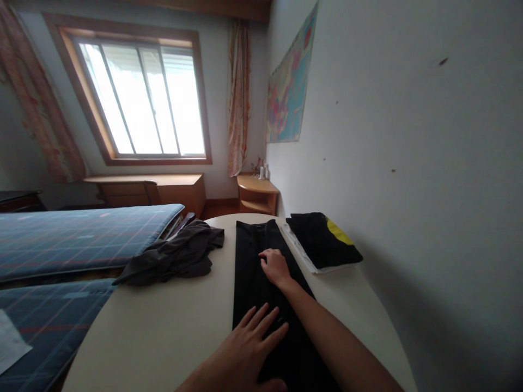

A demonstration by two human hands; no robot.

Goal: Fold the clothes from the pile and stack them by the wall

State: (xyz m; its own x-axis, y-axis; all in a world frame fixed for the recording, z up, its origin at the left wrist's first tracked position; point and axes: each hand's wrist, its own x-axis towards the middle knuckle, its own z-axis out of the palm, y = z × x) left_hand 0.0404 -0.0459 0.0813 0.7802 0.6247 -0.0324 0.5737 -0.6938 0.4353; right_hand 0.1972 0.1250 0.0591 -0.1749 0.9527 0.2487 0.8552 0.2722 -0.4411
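Black trousers (249, 272), folded into a long strip, lie lengthwise on the round pale table (171, 332). My left hand (249, 343) rests on their near part, palm down with its fingers spread. Farther along the strip, my right hand (275, 265) touches the cloth, its fingers slightly bent and a gap beside the thumb. Neither hand appears to grip the fabric. Right of the trousers is a stack of folded clothes, a black one with a yellow patch (314, 239) over a white one (300, 250). A crumpled dark grey garment (175, 256) lies at the table's left edge.
Blue plaid mattresses (81, 237) adjoin the table on the left, with a white sheet (10, 343) on the lower one. A white wall (429, 218) runs along the right. Beyond the table are a wooden desk (180, 182) and a small corner shelf (257, 185).
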